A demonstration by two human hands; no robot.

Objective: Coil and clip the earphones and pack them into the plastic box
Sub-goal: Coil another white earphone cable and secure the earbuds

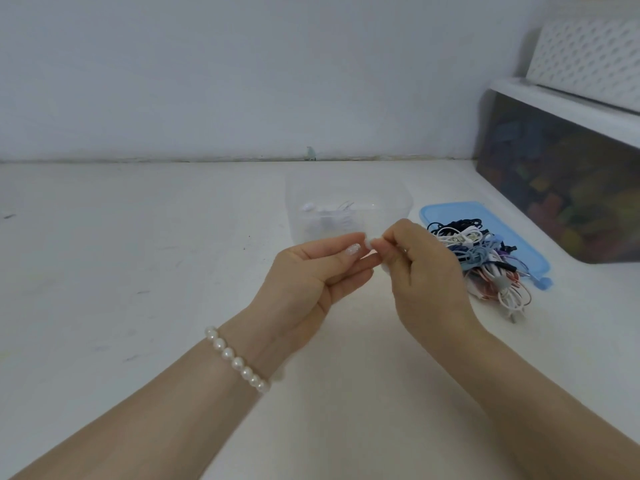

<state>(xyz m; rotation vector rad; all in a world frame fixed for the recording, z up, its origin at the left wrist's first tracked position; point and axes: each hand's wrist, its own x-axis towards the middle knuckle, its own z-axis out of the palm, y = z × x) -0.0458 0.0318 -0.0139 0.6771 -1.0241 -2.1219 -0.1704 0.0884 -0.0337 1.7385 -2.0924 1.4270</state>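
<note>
A: Hands?
B: Left hand (313, 271) and right hand (420, 268), raised over the table (104, 271), fingertips together, pinching something small and white; probably a clip, too blurred to name

A: Box?
B: Clear box (348, 209), just behind the hands, one white set inside

A: Earphones?
B: Tangled pile (485, 261) on the blue lid (533, 244), right side, likely within easy reach of that hand
</note>
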